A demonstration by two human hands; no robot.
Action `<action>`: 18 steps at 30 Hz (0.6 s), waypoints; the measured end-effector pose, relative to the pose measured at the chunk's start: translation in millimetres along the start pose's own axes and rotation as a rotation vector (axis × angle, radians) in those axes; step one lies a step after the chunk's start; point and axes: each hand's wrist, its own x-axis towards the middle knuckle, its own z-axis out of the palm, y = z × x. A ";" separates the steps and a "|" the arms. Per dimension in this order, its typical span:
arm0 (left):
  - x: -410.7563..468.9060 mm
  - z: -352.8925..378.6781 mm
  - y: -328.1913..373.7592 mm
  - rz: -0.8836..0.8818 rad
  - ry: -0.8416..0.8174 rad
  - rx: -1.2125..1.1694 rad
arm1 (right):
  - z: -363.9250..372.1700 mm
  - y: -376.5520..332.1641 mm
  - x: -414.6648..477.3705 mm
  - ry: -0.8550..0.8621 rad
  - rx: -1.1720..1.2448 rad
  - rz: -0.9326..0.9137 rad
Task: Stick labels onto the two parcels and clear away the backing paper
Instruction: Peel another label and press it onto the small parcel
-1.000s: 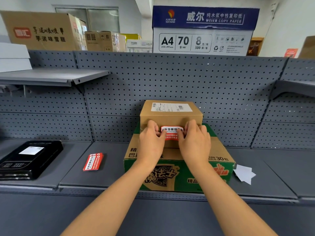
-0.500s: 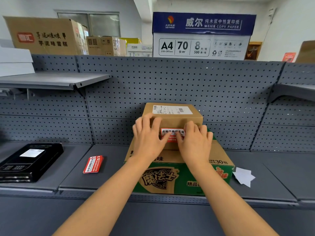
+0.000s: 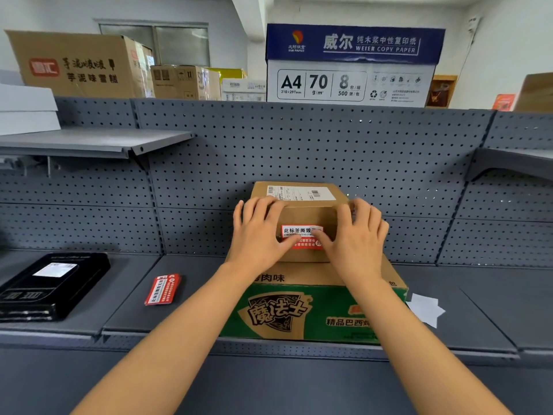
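Red-and-white label (image 3: 300, 232), pressed under both thumbs, fronts the small brown cardboard parcel (image 3: 308, 212) that the left hand (image 3: 257, 235) and right hand (image 3: 356, 241) flank in a flat, spread-apart grip, atop a green printed carton (image 3: 299, 313) on the grey shelf (image 3: 191, 292).

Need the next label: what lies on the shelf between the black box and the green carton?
A stack of red labels, seen in the head view.
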 end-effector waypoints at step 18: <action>2.1 7.0 -7.8 0.097 -0.003 0.111 | 21.0 24.8 9.8 -0.208 0.018 -0.192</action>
